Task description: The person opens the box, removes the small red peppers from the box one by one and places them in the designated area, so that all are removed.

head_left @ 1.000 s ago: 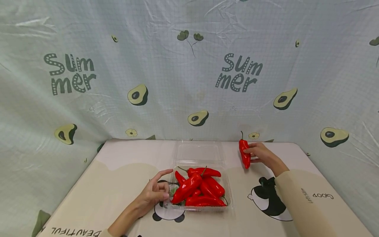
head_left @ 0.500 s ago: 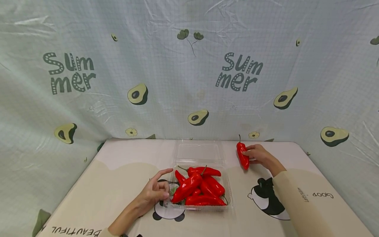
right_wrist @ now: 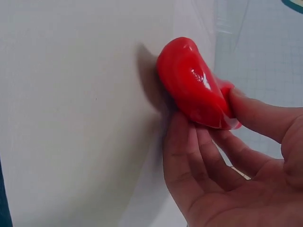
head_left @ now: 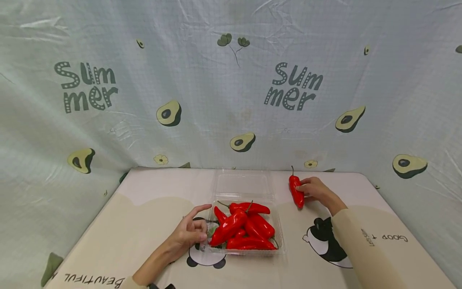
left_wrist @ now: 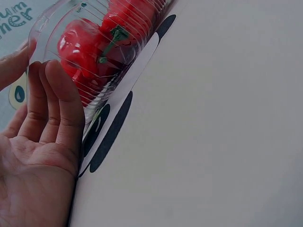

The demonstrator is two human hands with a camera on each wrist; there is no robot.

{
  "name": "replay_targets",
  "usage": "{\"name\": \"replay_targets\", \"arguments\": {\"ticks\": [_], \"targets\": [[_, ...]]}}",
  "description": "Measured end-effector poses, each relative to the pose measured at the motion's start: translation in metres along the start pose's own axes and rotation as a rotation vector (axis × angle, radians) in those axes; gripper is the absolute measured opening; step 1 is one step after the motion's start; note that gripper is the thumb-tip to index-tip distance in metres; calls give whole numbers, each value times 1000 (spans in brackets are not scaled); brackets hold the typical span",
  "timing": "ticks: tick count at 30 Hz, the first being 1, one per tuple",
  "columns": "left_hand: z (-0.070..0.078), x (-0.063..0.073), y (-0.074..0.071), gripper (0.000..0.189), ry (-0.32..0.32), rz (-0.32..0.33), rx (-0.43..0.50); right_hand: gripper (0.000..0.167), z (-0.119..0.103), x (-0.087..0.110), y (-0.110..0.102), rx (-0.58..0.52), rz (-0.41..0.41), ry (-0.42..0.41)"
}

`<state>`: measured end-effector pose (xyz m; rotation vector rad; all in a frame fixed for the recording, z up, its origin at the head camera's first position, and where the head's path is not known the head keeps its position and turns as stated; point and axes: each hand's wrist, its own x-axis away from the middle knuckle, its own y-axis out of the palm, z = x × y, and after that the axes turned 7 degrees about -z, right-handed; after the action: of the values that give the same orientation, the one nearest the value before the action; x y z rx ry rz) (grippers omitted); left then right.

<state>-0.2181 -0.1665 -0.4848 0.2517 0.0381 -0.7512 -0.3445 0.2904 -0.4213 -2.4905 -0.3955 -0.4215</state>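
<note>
A clear plastic clamshell container (head_left: 279,224) sits mid-table with several glossy red peppers (head_left: 228,228) piled inside and its lid (head_left: 242,183) folded back. My left hand (head_left: 184,237) holds the container's left side. In the left wrist view, its thumb (left_wrist: 12,68) is at the rim and its bent fingers (left_wrist: 66,109) are against the outer wall. To the container's right, my right hand (head_left: 317,190) grips one red pepper (head_left: 296,192), stem away from me. In the right wrist view, the thumb lies on this pepper (right_wrist: 194,85) and the fingers reach below it, beside the tabletop.
The pale table (head_left: 155,216) carries printed cartoon figures and lettering. A curtain (head_left: 202,80) with avocado prints and "summer" lettering hangs behind its far edge and at both sides.
My right hand has moved the pepper slightly left and lower, mostly in the first half second. The left hand and the container stay in place. The head view has shifted slightly.
</note>
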Motion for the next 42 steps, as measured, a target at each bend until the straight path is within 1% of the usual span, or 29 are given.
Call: {"name": "replay_targets", "arguments": {"ticks": [5, 8, 11, 15, 18, 24, 30, 37, 42], "targets": [[1, 1, 1, 84, -6, -2, -8, 61, 2, -2, 1, 34, 28, -20], [1, 0, 0, 83, -6, -4, -8, 65, 3, -2, 1, 51, 39, -60], [1, -1, 0, 83, -2, -3, -12, 65, 2, -2, 0, 68, 34, -104], [2, -1, 0, 83, -7, -1, -18, 59, 2, -3, 0, 88, 17, -133], [2, -1, 1, 83, -12, 1, -18, 57, 2, -3, 0, 102, 17, -136], [3, -1, 1, 83, -17, 12, -21, 58, 1, -5, 0, 119, 4, -137], [3, 0, 0, 83, -18, 13, -23, 58, 0, -4, 1, 120, -5, -131], [3, -2, 1, 83, -3, 9, -22, 61, 0, -2, -1, 108, -8, -118], [3, -1, 1, 81, -13, 11, -20, 61, 2, -2, -2, 97, -25, -126]]}}
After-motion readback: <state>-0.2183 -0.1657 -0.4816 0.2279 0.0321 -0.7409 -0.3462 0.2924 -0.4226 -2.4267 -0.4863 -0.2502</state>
